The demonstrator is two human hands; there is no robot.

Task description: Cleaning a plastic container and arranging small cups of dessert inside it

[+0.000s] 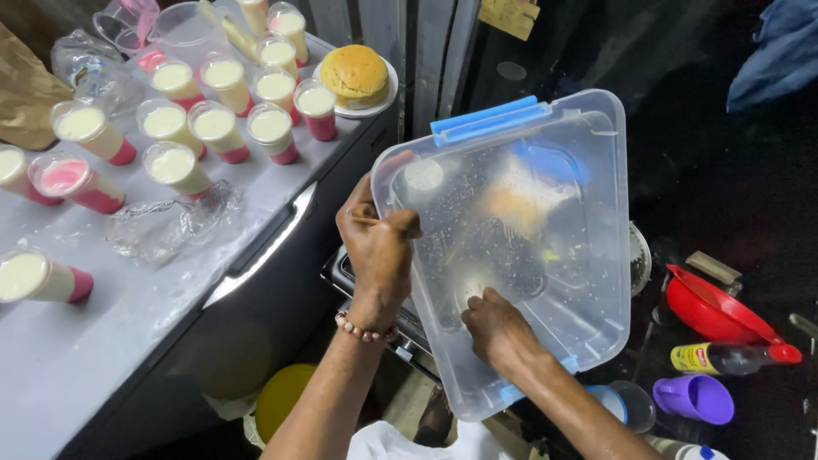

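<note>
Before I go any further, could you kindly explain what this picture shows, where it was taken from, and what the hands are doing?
There is one picture, taken by a camera worn on a person's head, looking down at their own two bare hands. The left hand, with a bead bracelet on its wrist, grips the edge of a clear plastic storage box with blue clips. The right hand presses against the box lower down. To the left, a grey surface carries many small lidded cups of cream and pink dessert, and a bun on a white plate. Lower right are a red funnel, a purple cup and a bottle with a red cap.
</note>
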